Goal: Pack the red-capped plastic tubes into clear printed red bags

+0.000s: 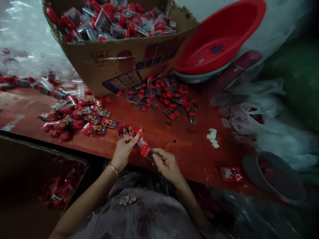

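Left hand (124,152): thumb and forefinger pinched together on the edge of a red printed packet of glossy clear-and-red film (143,142). Right hand (168,165): thumb and fingers closed round a small clear plastic cylinder with a rounded red cap and dark contents (146,152). Both items are held over the near edge of the table, cap against the packet's lower end; cannot tell whether the cap is inside the film or only touching it.

Risks (judged): the thin film could crease or split if the cap is pressed askew; the smooth cylinder could slip from a fingertip hold and drop past the table edge, which lies close below.

Materials: film looks slick and crinkled; cap smooth, domed. A flat red packet (125,129) lies just behind the left fingers. Leftward, a heap of plump, shiny red packets (72,116). Beyond the hands, loose small red-capped cylinders (149,96) lie before a worn brown cardboard box (119,68), filled with larger red-capped clear tubes (119,23). Table (189,149): reddish-brown, scuffed surface.
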### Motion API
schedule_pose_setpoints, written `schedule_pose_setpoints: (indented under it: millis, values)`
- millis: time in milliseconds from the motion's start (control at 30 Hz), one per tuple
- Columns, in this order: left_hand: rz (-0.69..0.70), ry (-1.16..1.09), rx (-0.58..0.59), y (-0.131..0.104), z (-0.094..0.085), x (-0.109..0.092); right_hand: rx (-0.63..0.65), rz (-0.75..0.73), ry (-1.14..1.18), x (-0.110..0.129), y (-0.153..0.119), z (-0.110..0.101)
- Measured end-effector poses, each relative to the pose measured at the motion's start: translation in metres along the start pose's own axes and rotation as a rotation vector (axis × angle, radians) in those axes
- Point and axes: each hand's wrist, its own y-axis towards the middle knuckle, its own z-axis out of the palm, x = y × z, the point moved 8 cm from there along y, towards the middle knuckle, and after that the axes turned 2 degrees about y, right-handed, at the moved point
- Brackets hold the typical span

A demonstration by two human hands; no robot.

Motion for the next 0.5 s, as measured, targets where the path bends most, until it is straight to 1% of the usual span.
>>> schedule_pose_setpoints:
  millis: [133, 233, 300, 367, 500]
  values:
    - [0.122, 0.080, 0.019, -0.001, -0.004, -0.005, 0.026, 0.148, 0.171, -0.015, 0.004, 0.009]
    - [0.106, 0.010, 0.065, -0.003, 0.001, -0.002, 0.012, 0.248, 0.283, -0.025, 0.005, 0.013]
    - [0.090, -0.032, 0.087, -0.006, 0.005, -0.002, 0.008, 0.237, 0.298, -0.026, 0.005, 0.016]
    - [0.093, -0.041, 0.085, -0.009, 0.009, -0.002, -0.015, 0.179, 0.268, -0.025, 0.006, 0.016]
    - [0.055, -0.135, 0.045, -0.012, 0.013, 0.008, -0.121, 0.071, 0.179, -0.023, 0.008, 0.018]
